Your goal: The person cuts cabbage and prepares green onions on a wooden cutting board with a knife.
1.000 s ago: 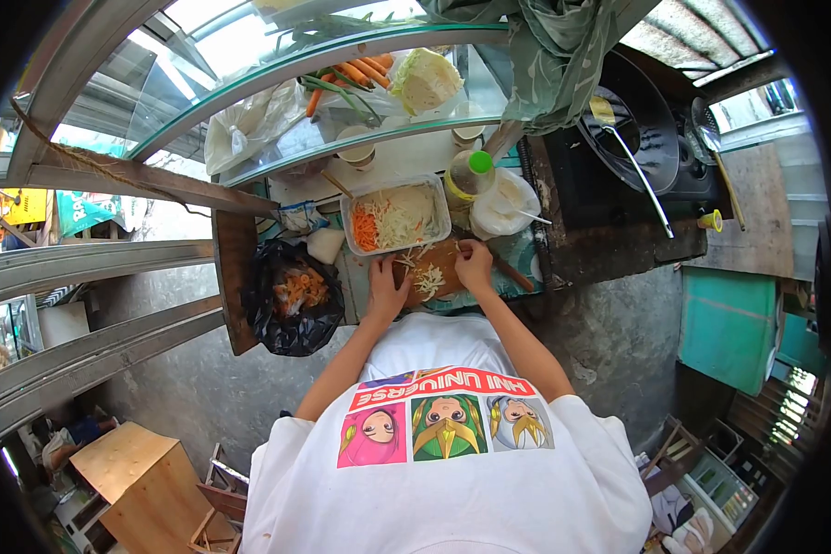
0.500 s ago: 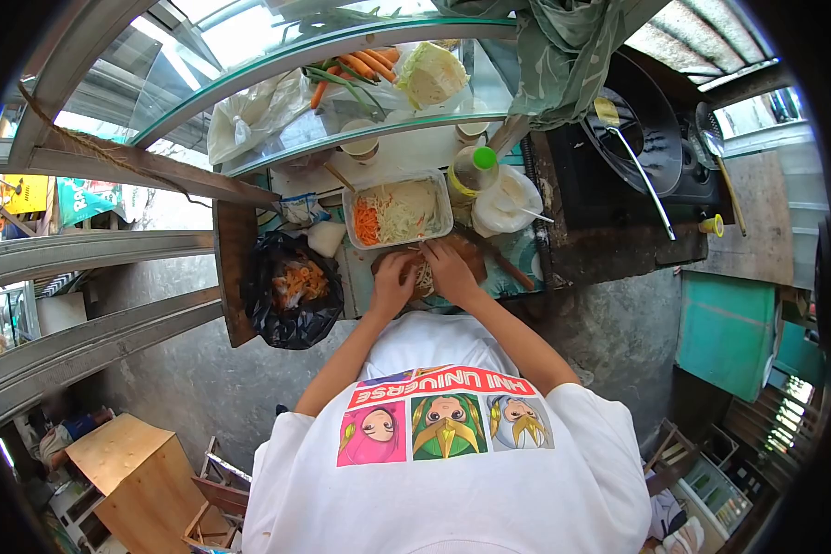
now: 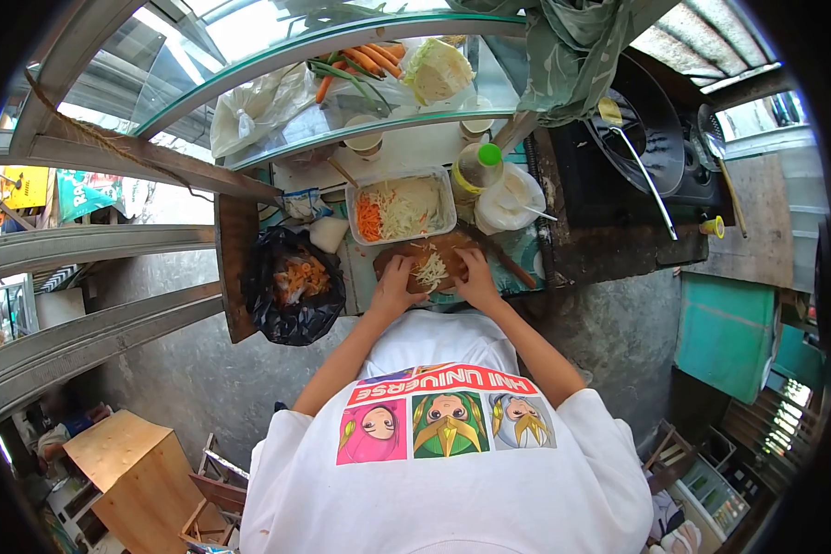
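Shredded cabbage [image 3: 430, 270] lies in a small loose pile on a round brown wooden cutting board [image 3: 448, 245]. My left hand [image 3: 396, 284] rests at the board's left side, fingers apart and nothing in them. On the opposite side my right hand [image 3: 476, 279] touches the board near its right edge, also open. Between my hands the cabbage sits free of both. Just beyond the board stands a clear plastic container [image 3: 451, 208] with grated carrot [image 3: 367, 218] on its left and shredded cabbage beside it. A dark stick-like handle [image 3: 515, 268] lies to the right of the board.
A black plastic bag [image 3: 295, 319] with orange peelings stands at left. Behind are a green-capped bottle [image 3: 476, 171] and a white tub [image 3: 510, 201]. Carrots and a cut cabbage [image 3: 437, 72] sit on the glass shelf. A wok [image 3: 651, 129] is on the stove at right.
My hands have moved apart, the right one shifting rightward and away from the container's edge. The cabbage pile on the board is now uncovered between them.
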Motion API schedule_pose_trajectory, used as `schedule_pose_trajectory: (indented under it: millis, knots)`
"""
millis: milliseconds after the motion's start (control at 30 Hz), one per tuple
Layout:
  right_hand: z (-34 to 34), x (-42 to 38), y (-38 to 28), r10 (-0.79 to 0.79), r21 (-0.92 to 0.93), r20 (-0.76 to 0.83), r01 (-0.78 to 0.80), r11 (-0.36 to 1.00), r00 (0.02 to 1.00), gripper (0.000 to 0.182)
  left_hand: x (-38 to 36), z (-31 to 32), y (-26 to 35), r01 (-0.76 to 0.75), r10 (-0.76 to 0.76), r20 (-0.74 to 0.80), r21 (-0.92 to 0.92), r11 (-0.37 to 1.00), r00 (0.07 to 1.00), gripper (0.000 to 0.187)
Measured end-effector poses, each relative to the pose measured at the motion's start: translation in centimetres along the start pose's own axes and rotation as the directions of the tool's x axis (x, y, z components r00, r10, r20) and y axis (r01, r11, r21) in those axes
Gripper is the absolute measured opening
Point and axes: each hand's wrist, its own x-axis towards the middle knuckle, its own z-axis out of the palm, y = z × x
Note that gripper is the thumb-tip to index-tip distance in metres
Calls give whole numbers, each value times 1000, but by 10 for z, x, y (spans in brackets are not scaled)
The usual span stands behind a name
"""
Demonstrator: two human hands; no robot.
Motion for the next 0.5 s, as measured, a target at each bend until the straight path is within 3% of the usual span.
schedule_pose_trajectory:
  millis: [100, 167, 300, 367, 433, 500]
  knots:
    - [9, 3, -5, 95, 95, 103, -105, 990, 990, 51, 6, 8, 6, 39, -38, 46, -20, 999, 998, 65]
    - [27, 5, -4, -24, 60, 40, 22, 998, 999, 49, 11, 11, 5, 72, -66, 83, -67, 995, 994, 61]
    - [48, 11, -9, -63, -47, -54, 61, 997, 997, 47, 23, 23, -7, 52, -49, 21, -183, 982, 999, 41]
    - [48, 17, -8, -22, -48, -40, 20, 999, 999, 37, 24, 25, -11, 47, -51, -14, -221, 974, 999, 34]
    - [46, 21, -8, 26, 14, -23, -25, 1000, 999, 32, 26, 19, -12, 120, -92, 101, -316, 941, 991, 28]
    - [45, 21, -14, 73, 74, 1, -73, 995, 997, 27, 25, 16, -14, 136, -110, 104, -292, 947, 989, 28]
